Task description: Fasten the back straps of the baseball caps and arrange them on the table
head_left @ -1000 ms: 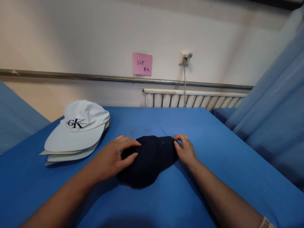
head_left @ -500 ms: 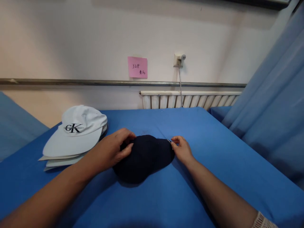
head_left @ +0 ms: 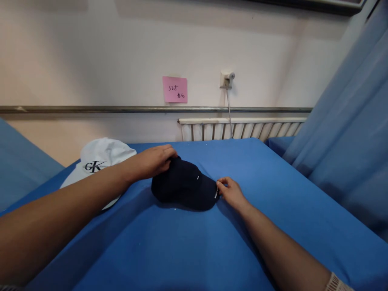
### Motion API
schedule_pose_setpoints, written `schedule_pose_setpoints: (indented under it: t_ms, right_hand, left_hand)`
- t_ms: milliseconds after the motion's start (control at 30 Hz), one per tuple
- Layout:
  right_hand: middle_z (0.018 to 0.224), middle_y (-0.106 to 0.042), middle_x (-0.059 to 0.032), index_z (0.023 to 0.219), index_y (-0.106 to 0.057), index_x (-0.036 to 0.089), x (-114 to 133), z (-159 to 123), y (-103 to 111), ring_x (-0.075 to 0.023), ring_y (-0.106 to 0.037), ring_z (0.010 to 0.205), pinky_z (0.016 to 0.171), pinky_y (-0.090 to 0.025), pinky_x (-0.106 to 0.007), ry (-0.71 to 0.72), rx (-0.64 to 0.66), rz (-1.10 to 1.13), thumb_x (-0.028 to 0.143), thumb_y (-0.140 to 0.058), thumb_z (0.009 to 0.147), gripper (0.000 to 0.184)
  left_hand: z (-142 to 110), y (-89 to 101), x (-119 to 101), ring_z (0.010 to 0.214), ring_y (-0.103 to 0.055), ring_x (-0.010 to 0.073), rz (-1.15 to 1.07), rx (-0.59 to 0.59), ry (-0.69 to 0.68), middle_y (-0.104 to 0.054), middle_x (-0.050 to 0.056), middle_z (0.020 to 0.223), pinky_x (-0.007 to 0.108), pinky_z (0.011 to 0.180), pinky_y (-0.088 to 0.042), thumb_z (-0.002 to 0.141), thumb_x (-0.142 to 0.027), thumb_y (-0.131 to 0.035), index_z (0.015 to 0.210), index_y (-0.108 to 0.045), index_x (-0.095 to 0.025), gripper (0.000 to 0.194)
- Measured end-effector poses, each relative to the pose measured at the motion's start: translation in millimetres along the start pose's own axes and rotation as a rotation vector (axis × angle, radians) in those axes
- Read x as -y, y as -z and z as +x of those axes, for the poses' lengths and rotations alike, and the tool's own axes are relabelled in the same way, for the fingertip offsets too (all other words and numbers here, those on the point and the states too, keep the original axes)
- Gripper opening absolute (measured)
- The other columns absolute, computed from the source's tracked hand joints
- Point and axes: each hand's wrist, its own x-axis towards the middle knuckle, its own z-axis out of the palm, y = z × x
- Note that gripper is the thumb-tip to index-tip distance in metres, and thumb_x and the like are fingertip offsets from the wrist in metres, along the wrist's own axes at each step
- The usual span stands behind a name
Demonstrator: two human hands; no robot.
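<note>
A dark navy baseball cap [head_left: 184, 184] rests on the blue-covered bed [head_left: 194, 246], its brim toward the right. My left hand [head_left: 160, 157] grips the upper left of the crown, fingers closed on the fabric. At the brim's right edge my right hand [head_left: 230, 191] pinches the cap between thumb and fingers. Small white marks show on the front of the crown and along the brim edge. To the left sits a white baseball cap [head_left: 106, 151] with black lettering, partly hidden behind my left forearm.
A white wall rises behind the bed, with a metal rail [head_left: 127, 109], a pink note [head_left: 175, 89] and a socket with a plug [head_left: 226, 80]. Below the rail is a radiator [head_left: 242, 128]. Blue curtains [head_left: 345, 133] hang at the right; more blue fabric [head_left: 24, 161] is at the left.
My left hand has moved up and away along the crown, tilting the navy cap so its front and brim marks show. The right hand has stayed at the brim.
</note>
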Motion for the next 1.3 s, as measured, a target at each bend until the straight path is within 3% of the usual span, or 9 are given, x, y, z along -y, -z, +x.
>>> schedule_pose_setpoints:
  t_ms: [133, 300, 500, 567, 667, 767, 1100, 1200, 1300]
  right_hand:
    - [0.07, -0.063, 0.0002, 0.088, -0.056, 0.018, 3, -2, 2, -0.0111, -0.055, 0.046, 0.048, -0.044, -0.024, -0.072, 0.034, -0.043, 0.027, -0.052, 0.088, 0.01]
    - [0.063, -0.061, 0.0006, 0.075, -0.054, 0.02, 5, -7, 9, -0.014, -0.057, 0.055, 0.055, -0.04, -0.025, -0.008, 0.066, -0.268, 0.026, -0.056, 0.085, 0.013]
    - [0.069, -0.066, -0.0032, 0.075, -0.056, 0.021, 2, -8, 10, -0.0178, -0.06, 0.065, 0.06, -0.037, -0.028, 0.124, 0.0, -0.433, 0.026, -0.059, 0.084, 0.011]
    - [0.07, -0.066, -0.0034, 0.077, -0.056, 0.021, 0, -7, 8, -0.0182, -0.06, 0.066, 0.06, -0.038, -0.028, 0.132, -0.006, -0.435, 0.028, -0.059, 0.084, 0.01]
    - [0.066, -0.063, -0.0019, 0.076, -0.054, 0.021, 0, -8, 7, -0.0167, -0.058, 0.06, 0.056, -0.037, -0.027, 0.079, 0.035, -0.388, 0.032, -0.058, 0.086, 0.015]
    - [0.059, -0.059, 0.0009, 0.071, -0.051, 0.021, 9, -14, 9, -0.0126, -0.053, 0.05, 0.05, -0.035, -0.024, 0.002, 0.164, -0.292, 0.032, -0.053, 0.089, 0.022]
    - [0.053, -0.054, 0.0045, 0.068, -0.059, 0.019, 33, -49, 3, -0.0069, -0.043, 0.04, 0.041, -0.034, -0.02, -0.141, 0.723, -0.023, 0.033, -0.057, 0.087, 0.023]
    - [0.053, -0.054, 0.0045, 0.067, -0.06, 0.019, 25, -47, -4, -0.0071, -0.043, 0.042, 0.043, -0.034, -0.02, -0.082, 0.675, 0.034, 0.03, -0.061, 0.082, 0.019]
    - [0.061, -0.059, 0.0029, 0.07, -0.063, 0.019, 24, -27, -12, -0.0091, -0.05, 0.052, 0.051, -0.04, -0.021, 0.073, 0.388, 0.072, 0.025, -0.061, 0.081, 0.012]
  left_hand:
    - [21, -8.8, 5, 0.094, -0.059, 0.0205, 0.019, -0.058, -0.04, -0.061, 0.007, 0.102, 0.03, 0.083, -0.045, 0.081, -0.016, -0.043, 0.105, -0.058, -0.02, 0.029]
    - [23, -28.5, 2, 0.098, -0.061, 0.0225, -0.078, -0.181, 0.015, -0.064, 0.008, 0.103, 0.036, 0.089, -0.048, 0.083, -0.019, -0.045, 0.105, -0.059, -0.018, 0.027]
    - [-24, -65.2, -24, 0.095, -0.067, 0.0208, -0.459, -0.727, 0.502, -0.068, 0.007, 0.105, 0.038, 0.089, -0.053, 0.083, -0.028, -0.053, 0.107, -0.059, -0.02, 0.026]
    - [-42, -86.0, -35, 0.087, -0.069, 0.0206, -0.687, -0.814, 0.7, -0.069, 0.008, 0.102, 0.036, 0.078, -0.057, 0.08, -0.03, -0.057, 0.102, -0.059, -0.019, 0.025]
    - [-62, -117.8, -49, 0.069, -0.069, 0.0197, -0.998, -0.623, 0.807, -0.071, 0.006, 0.084, 0.033, 0.06, -0.057, 0.076, -0.029, -0.059, 0.091, -0.058, -0.019, 0.018]
    - [-73, -134.6, -54, 0.064, -0.067, 0.0193, -1.028, -0.433, 0.801, -0.068, 0.003, 0.073, 0.031, 0.056, -0.054, 0.076, -0.033, -0.06, 0.086, -0.058, -0.02, 0.016]
    - [-87, -103.2, -37, 0.056, -0.062, 0.0222, -0.353, -0.115, 0.781, -0.066, 0.003, 0.058, 0.03, 0.051, -0.039, 0.08, -0.045, -0.049, 0.066, -0.056, -0.021, 0.028]
    - [-91, -102.3, -29, 0.059, -0.062, 0.0225, -0.357, -0.059, 0.83, -0.066, 0.003, 0.06, 0.03, 0.052, -0.039, 0.079, -0.045, -0.049, 0.065, -0.055, -0.021, 0.029]
    - [-92, -103.6, -20, 0.067, -0.065, 0.0232, -0.381, -0.198, 0.924, -0.07, 0.004, 0.071, 0.031, 0.06, -0.045, 0.078, -0.043, -0.051, 0.076, -0.059, -0.02, 0.024]
